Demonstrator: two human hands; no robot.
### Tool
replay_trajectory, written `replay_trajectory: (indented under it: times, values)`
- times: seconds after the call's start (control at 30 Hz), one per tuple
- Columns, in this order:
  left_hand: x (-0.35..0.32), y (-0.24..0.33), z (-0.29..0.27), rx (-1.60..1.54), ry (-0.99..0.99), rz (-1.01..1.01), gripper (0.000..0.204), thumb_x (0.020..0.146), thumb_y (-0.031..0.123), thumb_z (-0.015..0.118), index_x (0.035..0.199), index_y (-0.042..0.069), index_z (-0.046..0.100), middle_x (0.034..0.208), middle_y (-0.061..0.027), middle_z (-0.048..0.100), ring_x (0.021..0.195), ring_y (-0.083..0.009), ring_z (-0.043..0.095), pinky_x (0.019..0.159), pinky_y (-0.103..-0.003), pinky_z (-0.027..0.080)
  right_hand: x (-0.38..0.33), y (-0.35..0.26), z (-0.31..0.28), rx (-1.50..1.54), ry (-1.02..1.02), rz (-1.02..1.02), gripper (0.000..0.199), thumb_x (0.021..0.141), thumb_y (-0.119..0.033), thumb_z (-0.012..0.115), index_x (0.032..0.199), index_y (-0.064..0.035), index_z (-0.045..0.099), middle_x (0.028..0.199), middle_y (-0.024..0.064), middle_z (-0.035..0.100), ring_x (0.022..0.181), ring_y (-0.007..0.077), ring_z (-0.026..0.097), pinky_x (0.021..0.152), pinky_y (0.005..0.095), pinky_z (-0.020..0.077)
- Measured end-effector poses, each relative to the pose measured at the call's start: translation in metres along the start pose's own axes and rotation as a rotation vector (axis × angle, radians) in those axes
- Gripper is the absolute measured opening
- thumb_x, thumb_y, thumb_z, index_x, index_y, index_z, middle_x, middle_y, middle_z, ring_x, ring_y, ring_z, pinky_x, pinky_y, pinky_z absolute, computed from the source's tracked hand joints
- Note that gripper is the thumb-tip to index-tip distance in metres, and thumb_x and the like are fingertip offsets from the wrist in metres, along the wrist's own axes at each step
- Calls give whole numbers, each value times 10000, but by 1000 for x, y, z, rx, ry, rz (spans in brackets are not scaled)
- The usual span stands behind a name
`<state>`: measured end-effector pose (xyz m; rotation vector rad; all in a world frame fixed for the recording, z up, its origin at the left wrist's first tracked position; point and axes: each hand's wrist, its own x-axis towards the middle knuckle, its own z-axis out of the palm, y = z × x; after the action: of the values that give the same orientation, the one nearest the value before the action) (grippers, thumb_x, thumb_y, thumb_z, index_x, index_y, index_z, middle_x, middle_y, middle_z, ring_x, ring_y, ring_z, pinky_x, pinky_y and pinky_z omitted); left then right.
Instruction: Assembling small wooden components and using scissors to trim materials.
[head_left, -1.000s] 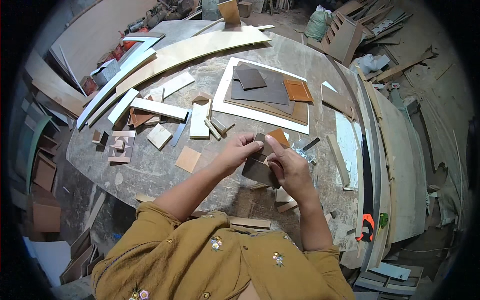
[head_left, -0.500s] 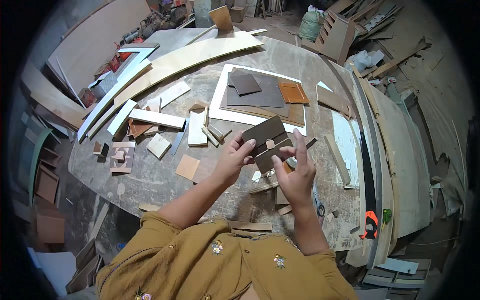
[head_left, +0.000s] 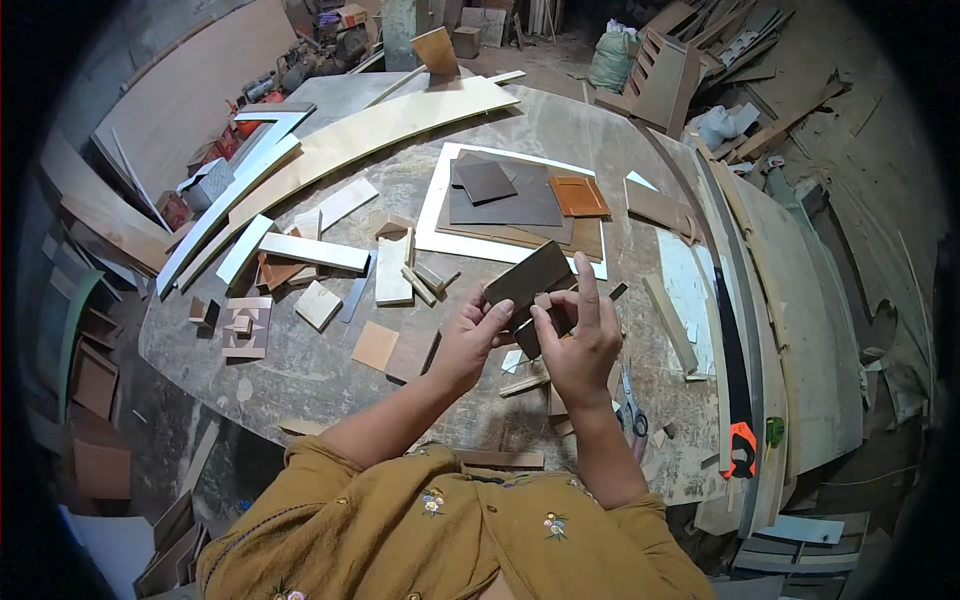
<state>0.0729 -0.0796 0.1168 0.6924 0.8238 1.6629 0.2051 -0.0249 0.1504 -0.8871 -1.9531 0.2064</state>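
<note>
I see the round table carrying a long curved board, a white sheet stacked with dark panels, and scattered wood offcuts left of centre. Above the near edge, my left hand and right hand together grip a dark laminate piece, fingers closed on it. Scissors lie just right of the right wrist.

left hand: raised, fingers pinched | right hand: raised, fingers extended
</note>
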Motion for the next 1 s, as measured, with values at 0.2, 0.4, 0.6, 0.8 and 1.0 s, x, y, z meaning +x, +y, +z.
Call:
replay_trajectory:
  times: [0.2,0.4,0.6,0.8,1.0]
  values:
    - [0,0,-3,-25,-17,-23,219,917,183,546,1087,76,458,1031,-40,588,875,-82,590,696,-240,528,0,1,3,108,-1,41,813,646,-37,741,1367,-107,372,747,11,622,680,196,558,665,355,445]
    - [1,-1,0,-57,7,-41,230,913,182,551,1098,79,460,1036,-48,592,883,-92,592,710,-256,525,1,1,2,105,-20,79,821,646,-57,751,1371,-109,368,754,6,631,682,198,563,676,356,444]
    - [3,-2,-4,-72,14,-52,237,912,193,546,1100,77,458,1024,-51,593,879,-109,604,720,-267,525,7,-7,-5,-94,-69,15,817,664,-64,762,1374,-109,360,763,50,667,699,175,615,659,315,490]
    - [9,1,-7,-101,31,-101,247,918,210,509,1120,75,463,1008,-45,612,878,-121,614,733,-301,522,8,3,-5,214,-52,233,690,704,5,664,1339,-82,411,815,57,649,744,194,601,681,336,496]
    - [17,-2,-18,-125,56,-152,197,913,177,512,1089,89,530,1010,-11,616,887,-90,596,745,-248,489,12,24,-11,198,-95,334,762,749,-23,619,1414,-103,255,1059,146,591,888,223,580,793,332,472]
